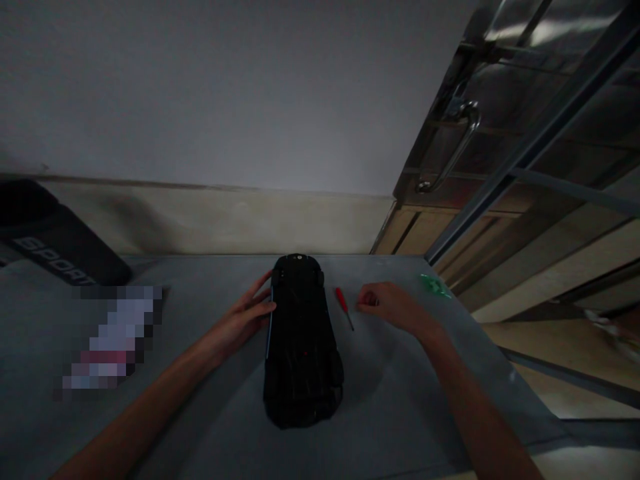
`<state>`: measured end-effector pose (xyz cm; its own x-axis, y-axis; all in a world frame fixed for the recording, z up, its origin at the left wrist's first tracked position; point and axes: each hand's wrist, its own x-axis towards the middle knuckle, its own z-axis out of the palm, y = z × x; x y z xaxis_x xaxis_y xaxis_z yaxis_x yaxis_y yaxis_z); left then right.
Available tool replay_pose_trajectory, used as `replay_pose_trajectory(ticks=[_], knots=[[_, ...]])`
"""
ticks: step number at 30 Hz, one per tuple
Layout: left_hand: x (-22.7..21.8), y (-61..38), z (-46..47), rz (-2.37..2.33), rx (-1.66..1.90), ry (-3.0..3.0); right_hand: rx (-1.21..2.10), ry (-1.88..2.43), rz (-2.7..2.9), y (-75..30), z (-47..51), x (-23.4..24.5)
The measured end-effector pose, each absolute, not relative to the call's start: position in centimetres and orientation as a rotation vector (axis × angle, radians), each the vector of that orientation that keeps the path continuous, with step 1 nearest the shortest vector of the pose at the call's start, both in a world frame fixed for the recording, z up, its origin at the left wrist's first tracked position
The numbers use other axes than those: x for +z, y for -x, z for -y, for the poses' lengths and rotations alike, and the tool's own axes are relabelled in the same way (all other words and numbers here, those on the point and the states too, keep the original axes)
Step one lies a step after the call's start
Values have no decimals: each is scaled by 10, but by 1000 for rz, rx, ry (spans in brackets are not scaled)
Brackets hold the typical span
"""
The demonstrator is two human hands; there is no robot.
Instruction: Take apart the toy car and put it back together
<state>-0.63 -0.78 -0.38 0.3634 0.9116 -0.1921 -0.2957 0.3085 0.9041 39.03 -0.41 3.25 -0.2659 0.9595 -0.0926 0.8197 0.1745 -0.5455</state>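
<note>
A black toy car [300, 333] lies upside down on the grey table, its underside and wheels facing up. My left hand [250, 310] holds the car by its left side, the thumb on the edge and the other fingers partly hidden behind it. Just right of the car lies a screwdriver [342, 301] with a red handle, its thin metal tip pointing toward me. Beyond the screwdriver, my right hand [383, 301] rests low over the table with curled fingers, apart from the tool. Whatever those fingers may hold is hidden.
Green, shiny plastic-like material [435, 285] lies near the table's right edge. At left lean a dark bottle marked SPORT [55, 243] and, nearer, a pixelated flat object [117, 337]. A wall [250, 220] borders the back; a metal door handle [457, 150] and frame stand at right.
</note>
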Motion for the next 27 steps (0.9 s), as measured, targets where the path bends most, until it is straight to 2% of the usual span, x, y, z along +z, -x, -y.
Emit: replay_pose_trajectory(ticks=[10, 14, 20, 24, 27], knots=[[-6, 7, 8, -824, 929, -896, 774, 1624, 2110, -388, 9, 29], [-8, 5, 8, -816, 936, -880, 908, 1485, 2062, -379, 14, 42], [-14, 6, 6, -787, 925, -883, 1278, 1092, 2074, -331, 27, 65], [-10, 7, 7, -763, 922, -902, 1313, 1062, 2076, -286, 37, 71], [-5, 5, 9, -770, 927, -887, 1172, 1096, 2119, -263, 35, 72]])
